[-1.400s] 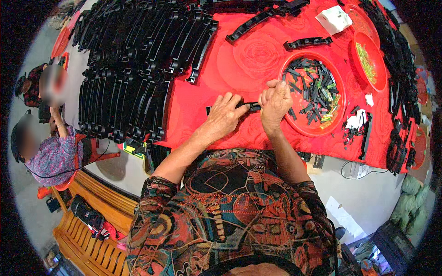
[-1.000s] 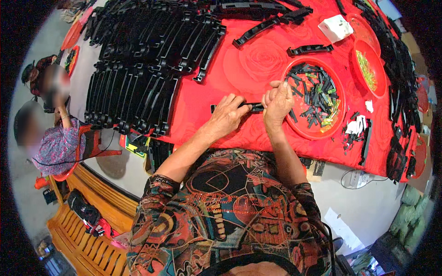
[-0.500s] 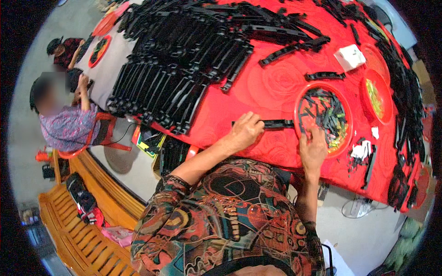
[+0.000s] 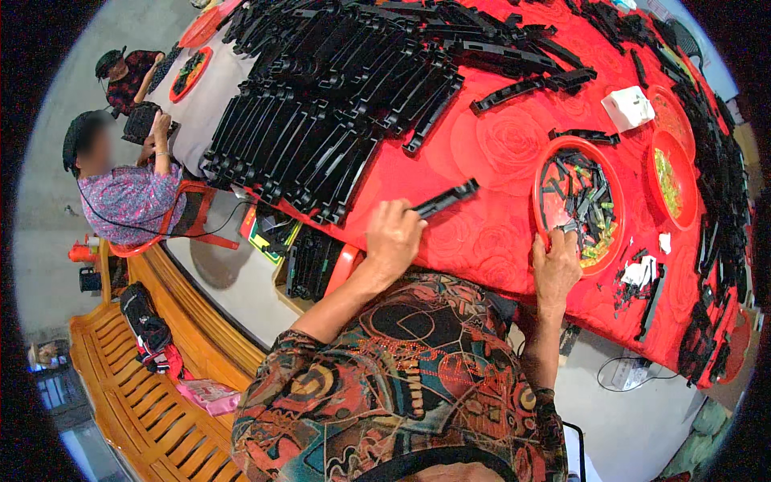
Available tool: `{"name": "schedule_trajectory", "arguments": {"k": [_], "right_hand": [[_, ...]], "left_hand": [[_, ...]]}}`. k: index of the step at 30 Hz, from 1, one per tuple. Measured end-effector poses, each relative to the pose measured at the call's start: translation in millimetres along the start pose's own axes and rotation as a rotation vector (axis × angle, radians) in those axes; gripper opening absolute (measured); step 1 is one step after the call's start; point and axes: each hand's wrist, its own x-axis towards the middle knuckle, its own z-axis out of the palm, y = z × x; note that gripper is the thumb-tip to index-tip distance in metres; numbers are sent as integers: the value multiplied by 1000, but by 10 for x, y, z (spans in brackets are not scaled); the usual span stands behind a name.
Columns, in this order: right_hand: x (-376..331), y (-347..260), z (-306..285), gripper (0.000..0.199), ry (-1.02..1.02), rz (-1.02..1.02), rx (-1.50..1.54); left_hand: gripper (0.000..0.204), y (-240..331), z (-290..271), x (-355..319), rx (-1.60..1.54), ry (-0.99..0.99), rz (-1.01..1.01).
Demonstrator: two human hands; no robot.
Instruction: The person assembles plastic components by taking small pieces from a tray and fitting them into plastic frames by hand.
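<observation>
Black strip (image 4: 446,198) juts from gripping left hand (image 4: 393,236); what right hand (image 4: 556,265) holds is unclear.

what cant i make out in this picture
Head view:
Black plastic strip: near end, hidden by the left hand
Whether the right hand holds anything: hidden by the hand itself
Black pieces in the red bowl: too small to count
Wooden bench: cut off by the lower edge

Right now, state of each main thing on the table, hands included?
Left hand: closed on black strip
Black strip: held, far end free
Right hand: at near rim of larger bowl; grip unclear
Larger bowl: part-filled with mixed pieces
Smaller bowl: holding yellow-green bits
Strips at left: stacked in rows
White scrap: crumpled
</observation>
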Motion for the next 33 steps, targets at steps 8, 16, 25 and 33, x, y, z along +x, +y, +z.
{"name": "schedule_trajectory", "arguments": {"k": [8,16,25,33], "right_hand": [[-83,11,75,22,-114,71,40],[-70,-17,86,23,-156,96,60],[-59,-27,107,23,-170,120,40],[-60,8,189,24,-156,66,37]], "left_hand": [[16,-339,-207,6,269,117,-250],[17,-375,-160,-50,269,91,-317],[17,-372,-201,-28,283,57,-329],[19,-581,-19,127,476,75,-229]]}}
